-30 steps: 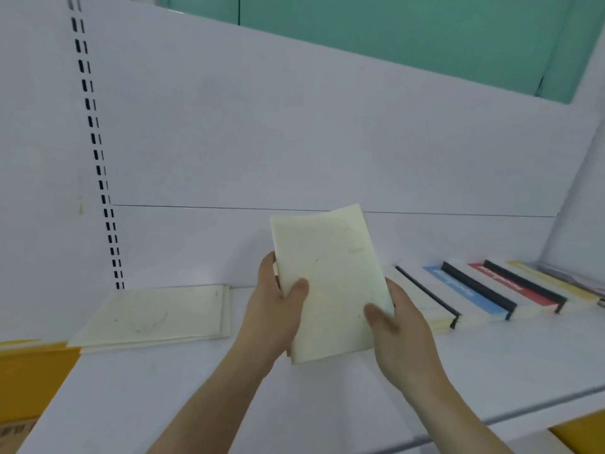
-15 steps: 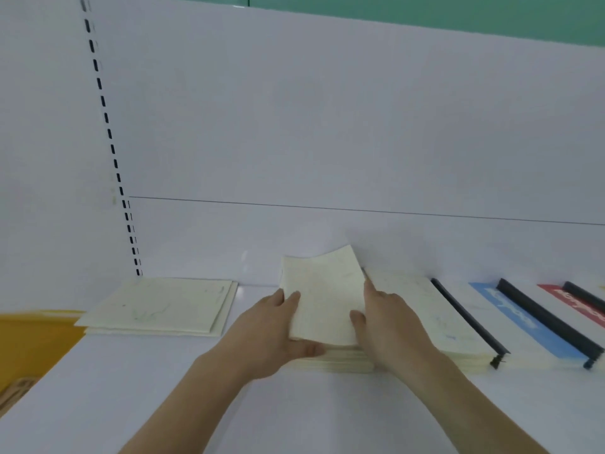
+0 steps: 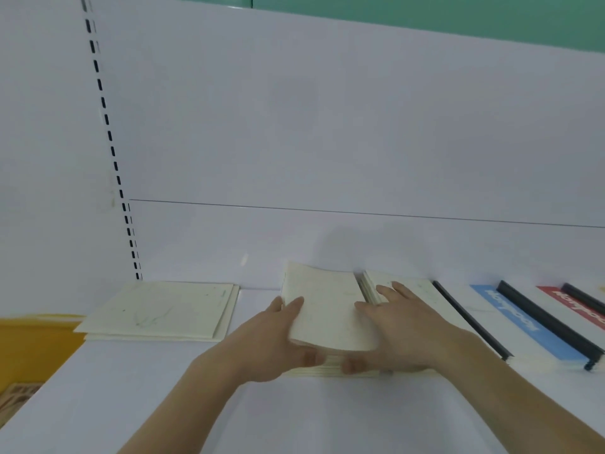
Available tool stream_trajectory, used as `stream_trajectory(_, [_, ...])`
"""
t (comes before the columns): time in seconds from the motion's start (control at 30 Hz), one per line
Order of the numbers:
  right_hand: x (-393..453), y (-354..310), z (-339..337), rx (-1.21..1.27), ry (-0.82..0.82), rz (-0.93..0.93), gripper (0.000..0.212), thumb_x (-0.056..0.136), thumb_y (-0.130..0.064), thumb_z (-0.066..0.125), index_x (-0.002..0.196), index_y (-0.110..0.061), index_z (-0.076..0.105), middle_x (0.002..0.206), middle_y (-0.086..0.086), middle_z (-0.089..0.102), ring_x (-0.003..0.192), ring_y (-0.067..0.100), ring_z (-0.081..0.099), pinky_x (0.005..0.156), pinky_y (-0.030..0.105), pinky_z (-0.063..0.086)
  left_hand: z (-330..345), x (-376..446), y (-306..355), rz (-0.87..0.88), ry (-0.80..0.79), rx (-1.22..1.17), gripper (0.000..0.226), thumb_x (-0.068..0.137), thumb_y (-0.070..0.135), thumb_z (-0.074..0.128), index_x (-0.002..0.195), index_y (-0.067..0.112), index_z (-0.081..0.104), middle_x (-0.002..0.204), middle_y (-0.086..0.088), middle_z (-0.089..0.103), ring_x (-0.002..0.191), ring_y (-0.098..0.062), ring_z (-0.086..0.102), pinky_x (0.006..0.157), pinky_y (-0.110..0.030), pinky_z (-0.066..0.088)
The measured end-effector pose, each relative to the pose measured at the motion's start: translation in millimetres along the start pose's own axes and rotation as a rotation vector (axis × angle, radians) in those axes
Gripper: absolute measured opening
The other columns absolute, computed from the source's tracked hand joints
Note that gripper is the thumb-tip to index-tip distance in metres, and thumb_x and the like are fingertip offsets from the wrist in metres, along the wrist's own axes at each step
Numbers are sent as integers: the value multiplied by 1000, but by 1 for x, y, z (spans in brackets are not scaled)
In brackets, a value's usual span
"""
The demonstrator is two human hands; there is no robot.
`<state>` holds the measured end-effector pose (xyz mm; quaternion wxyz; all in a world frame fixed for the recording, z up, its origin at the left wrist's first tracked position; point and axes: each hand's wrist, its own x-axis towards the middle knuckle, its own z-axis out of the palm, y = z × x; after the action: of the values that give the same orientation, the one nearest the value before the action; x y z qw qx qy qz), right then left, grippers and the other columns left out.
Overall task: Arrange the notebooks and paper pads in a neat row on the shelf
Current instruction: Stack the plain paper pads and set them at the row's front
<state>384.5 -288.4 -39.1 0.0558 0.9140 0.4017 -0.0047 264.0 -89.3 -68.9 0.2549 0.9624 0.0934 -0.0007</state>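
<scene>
— Forearms first, coming up from the lower edge over the white shelf. What are the hands doing?

— Both are on the cream notebook. The left hand grips its left edge, fingers curled over the cover and thumb under the near corner. The right hand holds the right edge: thumb hooked at the near corner, fingers spread flat over the top.

— Is the notebook lying down?

— Nearly. Its near edge sits just above a low stack of cream pads whose page edges show beneath the thumbs; whether it touches them I cannot tell. Its far edge is lifted a little.

— What lies to its right?

— Under the right fingers, another cream pad, just beside the notebook. Next to that, a white pad with a black spine, then a blue-banded pad and a red-banded pad, each overlapping the next in a slanted row running off the right edge.

— And to the left?

— Well apart, flat cream sheets in a shallow pile near the shelf's back left.

— Farther back?

— White back panel with a thin horizontal seam, a slotted upright at its left, a yellow surface low on the left, and a green wall above.
</scene>
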Motion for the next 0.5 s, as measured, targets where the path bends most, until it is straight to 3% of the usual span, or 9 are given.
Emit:
stream_trajectory(0.1, [2, 1, 4, 11, 1, -28, 102, 50, -92, 53, 130, -29, 43, 150, 11, 33, 146, 21, 6, 119, 33, 3, -2, -3, 0, 4, -19, 18, 96, 88, 62, 59, 158, 30, 1, 155, 9, 33, 136, -15, 39, 108, -30, 35])
stream_trajectory(0.23, [4, 0, 4, 44, -7, -22, 100, 58, -83, 63, 137, -26, 41, 148, 7, 34, 145, 23, 10, 117, 30, 4, -3, -6, 0, 7, -72, 17, 100, 90, 54, 62, 158, 27, -7, 159, 7, 26, 137, -15, 37, 110, -28, 33])
stream_trajectory(0.4, [6, 1, 8, 24, -9, -19, 105, 53, -85, 61, 140, -31, 35, 150, 6, 31, 145, 24, 8, 118, 33, 6, -4, -7, 5, 11, -103, 77, 96, 96, 48, 56, 156, 23, -14, 163, 1, 15, 141, -18, 34, 113, -31, 31])
stream_trajectory(0.5, [12, 3, 8, -13, -11, -43, 107, 51, -88, 59, 140, -33, 35, 148, 5, 36, 144, 22, 12, 119, 33, 4, -6, -5, 6, 3, -90, 123, 94, 95, 49, 57, 157, 24, -10, 159, -1, 27, 136, -19, 39, 110, -31, 35])
